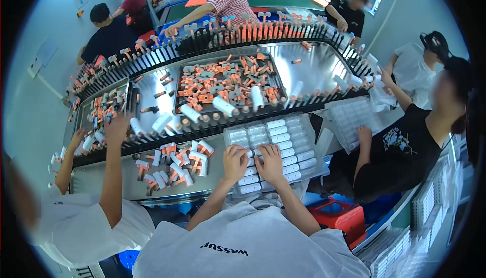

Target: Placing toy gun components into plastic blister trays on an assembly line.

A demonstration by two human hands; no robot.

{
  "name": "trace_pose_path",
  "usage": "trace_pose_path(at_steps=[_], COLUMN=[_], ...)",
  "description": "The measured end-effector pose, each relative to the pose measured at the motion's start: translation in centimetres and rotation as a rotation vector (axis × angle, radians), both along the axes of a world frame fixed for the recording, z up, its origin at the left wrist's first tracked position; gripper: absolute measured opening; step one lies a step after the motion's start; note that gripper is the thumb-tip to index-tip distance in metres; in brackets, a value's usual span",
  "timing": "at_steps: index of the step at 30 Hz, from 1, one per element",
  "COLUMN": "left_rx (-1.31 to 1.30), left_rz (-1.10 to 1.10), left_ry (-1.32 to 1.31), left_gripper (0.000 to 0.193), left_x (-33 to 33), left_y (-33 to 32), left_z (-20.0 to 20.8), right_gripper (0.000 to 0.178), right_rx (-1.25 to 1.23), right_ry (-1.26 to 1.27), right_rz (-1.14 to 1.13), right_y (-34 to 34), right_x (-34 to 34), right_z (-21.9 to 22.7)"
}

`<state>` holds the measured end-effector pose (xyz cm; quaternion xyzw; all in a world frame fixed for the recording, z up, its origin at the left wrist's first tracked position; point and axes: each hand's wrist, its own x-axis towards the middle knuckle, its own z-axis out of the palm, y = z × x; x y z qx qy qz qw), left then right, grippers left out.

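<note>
In front of me a clear plastic tray point(242, 137) with moulded slots lies slightly tilted, partly filled with white oblong casings point(280, 138). My left hand point(236, 162) is over its left-middle slots, fingers curled down on one end of a white casing. Close beside it, my right hand point(270, 163) bends its fingers onto the same area, thumb toward the left hand. Most of the casing between them is covered by my fingers. To the left, a loose pile of white-and-orange T-shaped pieces point(177, 169) rests on the metal table.
A black rail of upright posts point(217, 122) loops past the tray's far side. Beyond it a metal pan point(281, 78) holds many orange and grey parts. Co-workers' arms reach in at left point(112, 161) and right point(365, 144). A red stool point(338, 222) stands at lower right.
</note>
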<state>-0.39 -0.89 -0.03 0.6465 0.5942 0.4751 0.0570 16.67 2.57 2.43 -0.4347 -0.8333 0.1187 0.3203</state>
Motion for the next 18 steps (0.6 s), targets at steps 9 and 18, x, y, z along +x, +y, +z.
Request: trace_pose_path(at_steps=[9,18], left_rx=[-0.031,0.001], left_rz=[0.008,0.016], left_ry=[0.007,0.019], left_gripper=[0.018,0.016], left_x=[0.1,0.5], left_y=[0.2,0.8], left_z=[-0.4,0.3], right_gripper=[0.035,0.037], right_rx=[0.005,0.007], right_ry=[0.022,0.027], right_rz=[-0.018,-0.019], right_y=[0.0,0.5], right_x=[0.3,0.5], right_z=[0.1,0.0])
